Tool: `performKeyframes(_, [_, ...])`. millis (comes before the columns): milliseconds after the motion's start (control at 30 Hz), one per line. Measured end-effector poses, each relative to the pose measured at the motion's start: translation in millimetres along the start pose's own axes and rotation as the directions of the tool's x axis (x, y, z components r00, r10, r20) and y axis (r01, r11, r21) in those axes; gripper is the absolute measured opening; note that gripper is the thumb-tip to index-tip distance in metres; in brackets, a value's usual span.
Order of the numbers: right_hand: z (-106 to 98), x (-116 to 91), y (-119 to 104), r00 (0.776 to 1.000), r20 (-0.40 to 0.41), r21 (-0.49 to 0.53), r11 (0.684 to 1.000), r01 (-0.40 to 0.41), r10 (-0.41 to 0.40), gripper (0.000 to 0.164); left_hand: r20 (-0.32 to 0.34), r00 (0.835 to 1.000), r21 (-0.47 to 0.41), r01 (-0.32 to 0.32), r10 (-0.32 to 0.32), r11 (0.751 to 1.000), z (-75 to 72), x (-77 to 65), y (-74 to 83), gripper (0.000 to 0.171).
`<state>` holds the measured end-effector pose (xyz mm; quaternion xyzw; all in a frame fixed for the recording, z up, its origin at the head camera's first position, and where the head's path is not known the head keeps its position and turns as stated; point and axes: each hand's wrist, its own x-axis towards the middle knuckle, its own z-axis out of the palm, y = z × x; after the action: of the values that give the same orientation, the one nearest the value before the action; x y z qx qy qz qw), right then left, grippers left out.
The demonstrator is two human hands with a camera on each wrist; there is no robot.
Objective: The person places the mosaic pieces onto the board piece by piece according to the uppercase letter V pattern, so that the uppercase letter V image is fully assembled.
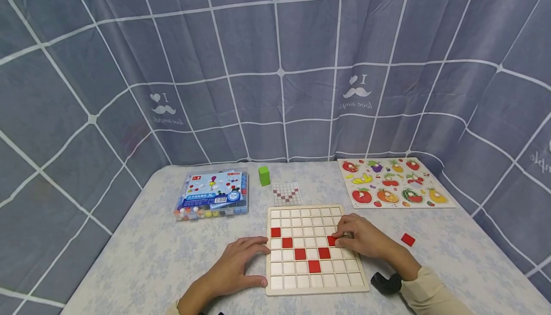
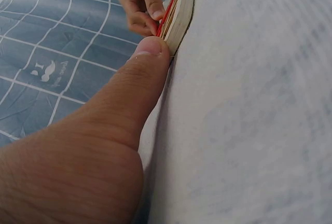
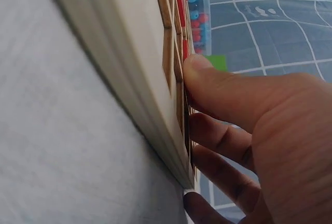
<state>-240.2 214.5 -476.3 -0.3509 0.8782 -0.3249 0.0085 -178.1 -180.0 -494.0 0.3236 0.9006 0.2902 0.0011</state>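
A wooden grid board lies on the table with several red square tiles set in its cells in a V-like pattern. My right hand is over the board's right side, thumb and fingertips pinching a red tile at one cell. In the right wrist view the thumb and bent fingers lie close to the board's surface, hiding most of that tile. My left hand rests against the board's left edge with fingers extended and thumb touching the rim.
A loose red tile lies right of the board. Behind it are a pattern card, a green block, a clear box of coloured beads and a fruit puzzle board. A grey checked curtain surrounds the table.
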Motion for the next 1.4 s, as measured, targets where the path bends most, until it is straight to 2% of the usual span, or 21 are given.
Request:
performKeyframes(267, [2,-2,4,0.999,0.037,0.019,0.999,-0.034,0.034,0.014,0.003,1.000,0.002,0.006,-0.006,1.000,1.5,-2.0,-0.9,0.059])
performKeyframes(467, [-8,-4,-2,0.997,0.064,0.025,0.999,-0.044,0.043,0.023,-0.002,1.000,0.011,-0.005,0.005,1.000,2.0,-0.5,-0.7,0.059])
performKeyframes(633, [-21,-16,-1,1.000,0.003,0.056,0.998,-0.025,0.025,0.021,-0.008,1.000,0.026,-0.022,0.022,0.999,2.3,0.4,-1.4,0.059])
performKeyframes(767, [-38,-34,6,0.998,-0.047,0.022,0.999,-0.032,0.033,0.020,-0.008,1.000,0.028,-0.018,0.018,0.999,1.4,0.3,-1.4,0.059])
performKeyframes(967, [-68,-70,24,0.986,-0.013,0.057,0.984,-0.167,0.168,0.030,-0.001,1.000,0.008,0.003,-0.003,1.000,1.0,-0.5,-1.0,0.059])
performKeyframes(1200, [-94,-120,54,0.940,0.020,0.043,0.939,-0.341,0.340,0.047,0.005,1.000,0.007,0.005,-0.005,1.000,1.3,0.1,-1.1,0.059])
performKeyframes(1400, [-96,-134,70,0.908,0.038,0.123,0.900,-0.419,0.418,0.049,-0.001,1.000,0.012,-0.005,0.005,1.000,1.1,-0.3,-2.9,0.059])
